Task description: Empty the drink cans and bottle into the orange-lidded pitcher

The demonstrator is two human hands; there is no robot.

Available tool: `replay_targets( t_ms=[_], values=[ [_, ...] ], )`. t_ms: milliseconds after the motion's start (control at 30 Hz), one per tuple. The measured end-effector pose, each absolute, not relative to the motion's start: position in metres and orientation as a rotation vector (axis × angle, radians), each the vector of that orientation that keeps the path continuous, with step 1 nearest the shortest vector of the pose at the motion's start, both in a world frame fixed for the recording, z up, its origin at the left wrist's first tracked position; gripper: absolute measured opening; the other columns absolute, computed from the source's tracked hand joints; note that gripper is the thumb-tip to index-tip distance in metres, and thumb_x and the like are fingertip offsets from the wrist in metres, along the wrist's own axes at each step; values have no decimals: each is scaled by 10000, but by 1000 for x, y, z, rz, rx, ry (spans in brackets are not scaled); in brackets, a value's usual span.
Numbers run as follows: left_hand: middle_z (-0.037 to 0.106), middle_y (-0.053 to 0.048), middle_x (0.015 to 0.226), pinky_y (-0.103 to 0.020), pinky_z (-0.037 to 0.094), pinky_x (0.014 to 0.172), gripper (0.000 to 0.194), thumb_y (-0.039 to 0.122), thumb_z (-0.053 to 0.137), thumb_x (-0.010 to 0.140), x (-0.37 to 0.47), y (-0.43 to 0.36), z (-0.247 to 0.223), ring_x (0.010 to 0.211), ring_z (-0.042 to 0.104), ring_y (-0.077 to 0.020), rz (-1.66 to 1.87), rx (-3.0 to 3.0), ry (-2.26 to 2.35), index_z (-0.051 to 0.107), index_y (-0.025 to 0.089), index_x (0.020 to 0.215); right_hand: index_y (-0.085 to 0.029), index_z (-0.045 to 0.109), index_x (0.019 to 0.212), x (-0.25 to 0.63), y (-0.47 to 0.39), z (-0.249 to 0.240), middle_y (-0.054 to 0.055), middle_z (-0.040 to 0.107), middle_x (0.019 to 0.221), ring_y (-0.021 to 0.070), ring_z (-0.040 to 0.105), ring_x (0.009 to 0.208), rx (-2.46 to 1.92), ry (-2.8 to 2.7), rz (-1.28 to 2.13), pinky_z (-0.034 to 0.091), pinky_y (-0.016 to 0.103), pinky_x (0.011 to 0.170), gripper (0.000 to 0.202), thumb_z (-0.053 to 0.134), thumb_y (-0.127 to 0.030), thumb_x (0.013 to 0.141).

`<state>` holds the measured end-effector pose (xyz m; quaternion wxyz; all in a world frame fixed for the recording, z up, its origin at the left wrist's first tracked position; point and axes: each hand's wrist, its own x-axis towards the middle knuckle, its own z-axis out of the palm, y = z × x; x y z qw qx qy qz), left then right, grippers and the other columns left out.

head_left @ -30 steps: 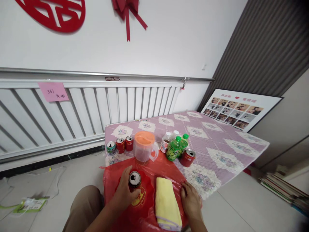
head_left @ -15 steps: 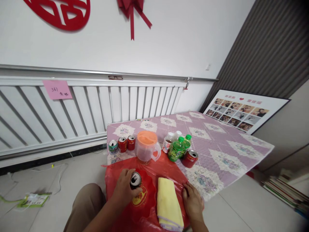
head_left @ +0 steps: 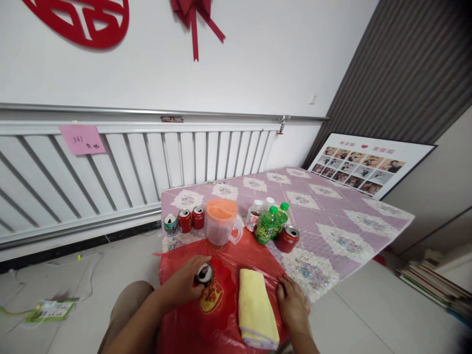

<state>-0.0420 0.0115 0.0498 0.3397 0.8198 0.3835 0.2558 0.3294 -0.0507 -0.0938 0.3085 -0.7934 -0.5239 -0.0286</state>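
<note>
My left hand (head_left: 189, 281) is wrapped round an opened dark drink can (head_left: 205, 272), its top facing me, over the left side of a red scalloped plate (head_left: 221, 307) with a gold print. A red plastic sheet (head_left: 254, 250) lies beneath the plate. Right of the plate rests a folded yellow cloth (head_left: 257, 307) with a lilac edge. My right hand (head_left: 292, 302) lies on the sheet's right edge, fingers stretched out, holding nothing. Beyond the plate stands a clear plastic pitcher (head_left: 217, 233) with an orange lid (head_left: 221, 210).
Left of the pitcher are two red cans (head_left: 185, 221) and a green-white can (head_left: 170, 224). To its right stand green-capped bottles (head_left: 265, 227), white-capped bottles (head_left: 253, 216) and a large red can (head_left: 288, 239). A radiator (head_left: 191, 152) runs behind the table; a photo board (head_left: 365, 164) leans at right.
My left hand has shifted slightly left with the can, uncovering more of the plate's gold print. My right hand stays in place, and the whole view has moved a little.
</note>
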Motion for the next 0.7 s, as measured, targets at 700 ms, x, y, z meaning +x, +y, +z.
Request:
replay_targets(
  t_ms=[700],
  values=[
    [519,-97,1367,-460,335,1135,701,97,583,645,-40,9,28,1290,467,-257,691,2113,990,455,233,1321,-137,728,1012,331,-50,-98,156,663,1199,301,569,1128,-2089,-1373,-79,401,462,985,490,385,-429,818]
  ],
)
